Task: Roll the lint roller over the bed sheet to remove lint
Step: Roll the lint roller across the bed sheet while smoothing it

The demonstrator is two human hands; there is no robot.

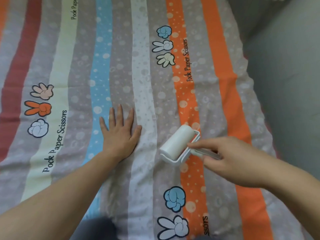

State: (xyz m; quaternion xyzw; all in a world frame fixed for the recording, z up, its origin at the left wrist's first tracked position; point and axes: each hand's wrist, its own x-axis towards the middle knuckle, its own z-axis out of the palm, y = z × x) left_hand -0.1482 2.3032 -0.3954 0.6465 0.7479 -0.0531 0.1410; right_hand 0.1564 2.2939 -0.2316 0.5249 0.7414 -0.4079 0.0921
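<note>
Your left hand (pixel 119 134) flat on sheet (pixel 121 49); your right hand (pixel 230 161) grips roller (pixel 174 144) handle, drum on sheet.

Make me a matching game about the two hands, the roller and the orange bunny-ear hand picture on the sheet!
Things:
1. left hand
2. right hand
3. lint roller
4. orange scissors print

Clues:
A. white, between the two hands
B. drawn at the left, by the words Pock Paper Scissors
C. flat on the bed sheet, fingers straight
D. holds the lint roller by its handle

Pairs: 1-C, 2-D, 3-A, 4-B
</note>
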